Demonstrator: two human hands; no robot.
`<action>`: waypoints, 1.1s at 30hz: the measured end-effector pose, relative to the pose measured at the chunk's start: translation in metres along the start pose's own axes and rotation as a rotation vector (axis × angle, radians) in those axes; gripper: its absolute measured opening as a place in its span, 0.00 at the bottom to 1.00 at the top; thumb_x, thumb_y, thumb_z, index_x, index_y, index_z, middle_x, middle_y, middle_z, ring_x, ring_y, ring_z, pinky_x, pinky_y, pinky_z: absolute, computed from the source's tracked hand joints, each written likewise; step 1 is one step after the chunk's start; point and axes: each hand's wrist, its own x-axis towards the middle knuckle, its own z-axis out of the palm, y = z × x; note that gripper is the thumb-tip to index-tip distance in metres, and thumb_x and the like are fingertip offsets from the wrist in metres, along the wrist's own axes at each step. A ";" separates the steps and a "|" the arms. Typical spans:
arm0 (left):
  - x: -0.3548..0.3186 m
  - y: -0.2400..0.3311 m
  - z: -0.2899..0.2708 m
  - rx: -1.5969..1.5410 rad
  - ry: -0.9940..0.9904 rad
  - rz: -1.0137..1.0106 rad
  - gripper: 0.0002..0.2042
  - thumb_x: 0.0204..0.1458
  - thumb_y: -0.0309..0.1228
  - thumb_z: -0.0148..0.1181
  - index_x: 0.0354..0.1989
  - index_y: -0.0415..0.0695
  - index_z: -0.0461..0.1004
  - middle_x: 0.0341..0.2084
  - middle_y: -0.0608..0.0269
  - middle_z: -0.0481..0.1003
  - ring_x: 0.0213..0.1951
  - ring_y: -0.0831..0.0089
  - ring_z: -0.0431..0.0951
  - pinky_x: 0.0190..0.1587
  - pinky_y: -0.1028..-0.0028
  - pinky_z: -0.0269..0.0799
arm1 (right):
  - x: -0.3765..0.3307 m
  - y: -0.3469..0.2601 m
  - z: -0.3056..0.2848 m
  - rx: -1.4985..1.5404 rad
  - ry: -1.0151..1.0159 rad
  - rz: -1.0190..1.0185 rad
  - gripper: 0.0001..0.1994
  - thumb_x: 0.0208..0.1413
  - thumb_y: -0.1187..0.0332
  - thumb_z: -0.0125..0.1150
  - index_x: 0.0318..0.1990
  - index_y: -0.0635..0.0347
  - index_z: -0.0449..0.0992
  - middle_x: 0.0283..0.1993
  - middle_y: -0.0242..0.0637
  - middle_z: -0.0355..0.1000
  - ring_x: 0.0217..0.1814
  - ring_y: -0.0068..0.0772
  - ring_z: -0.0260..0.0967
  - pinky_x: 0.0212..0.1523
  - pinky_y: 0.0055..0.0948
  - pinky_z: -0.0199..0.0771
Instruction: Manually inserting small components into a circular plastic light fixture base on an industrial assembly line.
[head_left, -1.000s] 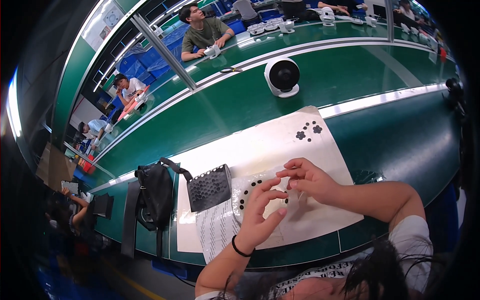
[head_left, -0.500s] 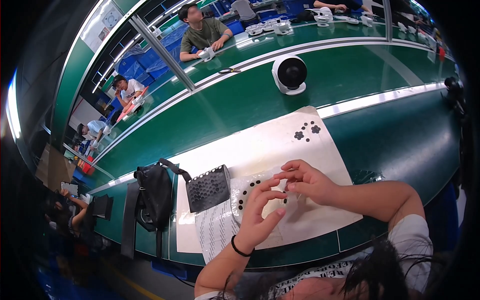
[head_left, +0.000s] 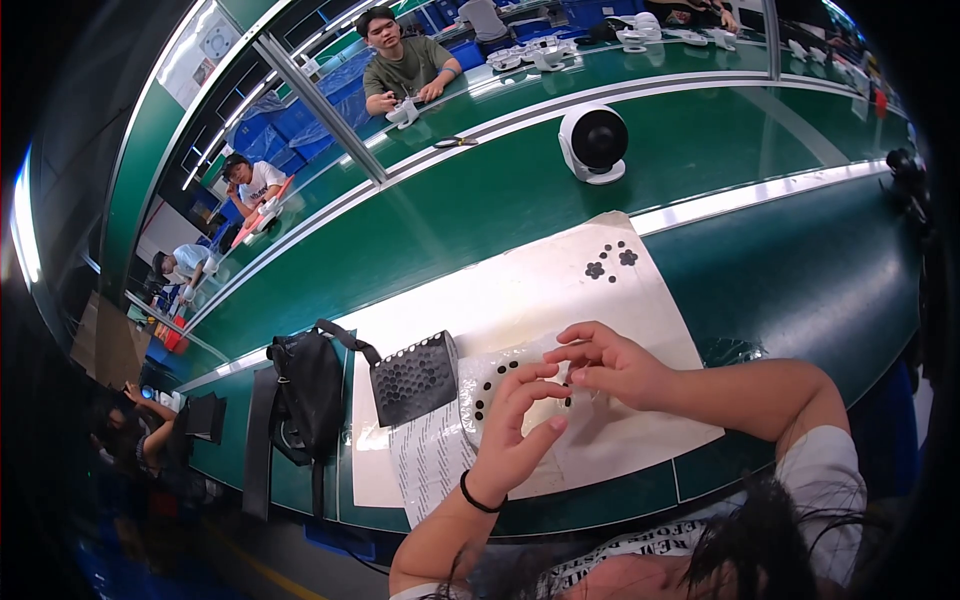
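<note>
My left hand (head_left: 512, 425), with a black band at its wrist, hovers over a clear plastic bag (head_left: 480, 372); its fingers are curved and apart. From the right, my right hand (head_left: 625, 370) reaches over the same bag, fingers bent and spread, thumb below them. Nothing shows between the fingers of either hand, though the spot beneath them is partly hidden. Small black round pads (head_left: 488, 385) form a curved row on the bag. Left of it lies a dark grey sheet of round pads (head_left: 413, 380), partly over a white printed sheet (head_left: 425, 455).
A cream board (head_left: 520, 290) lies under the work, bearing loose black pads (head_left: 627, 258) at its far right corner. A black bag (head_left: 307, 390) sits at left. Beyond a metal rail stands a white device with a black round front (head_left: 598, 140). Co-workers sit across the green table.
The white device has shifted slightly to the right on the green surface. The co-worker across the table has turned their head and moved a hand. My hands stay almost still.
</note>
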 end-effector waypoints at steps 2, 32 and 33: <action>-0.001 0.000 0.001 -0.003 -0.008 -0.010 0.12 0.42 0.26 0.56 0.37 0.43 0.70 0.46 0.58 0.63 0.51 0.64 0.61 0.54 0.68 0.54 | 0.000 0.002 0.001 0.011 -0.012 -0.006 0.20 0.52 0.74 0.46 0.53 0.62 0.54 0.53 0.39 0.63 0.45 0.22 0.61 0.47 0.25 0.59; 0.001 0.001 0.003 -0.063 0.014 0.001 0.21 0.40 0.26 0.55 0.47 0.43 0.64 0.53 0.55 0.56 0.56 0.63 0.55 0.58 0.66 0.48 | -0.003 -0.005 0.002 -0.239 -0.016 -0.091 0.23 0.49 0.75 0.50 0.53 0.58 0.54 0.48 0.37 0.62 0.45 0.25 0.63 0.39 0.23 0.62; 0.001 0.002 0.002 -0.061 0.015 0.001 0.21 0.40 0.26 0.55 0.47 0.43 0.64 0.53 0.55 0.56 0.56 0.63 0.55 0.58 0.66 0.48 | -0.003 -0.005 0.003 -0.243 -0.025 -0.096 0.23 0.49 0.74 0.50 0.53 0.58 0.54 0.49 0.37 0.62 0.45 0.25 0.63 0.39 0.23 0.62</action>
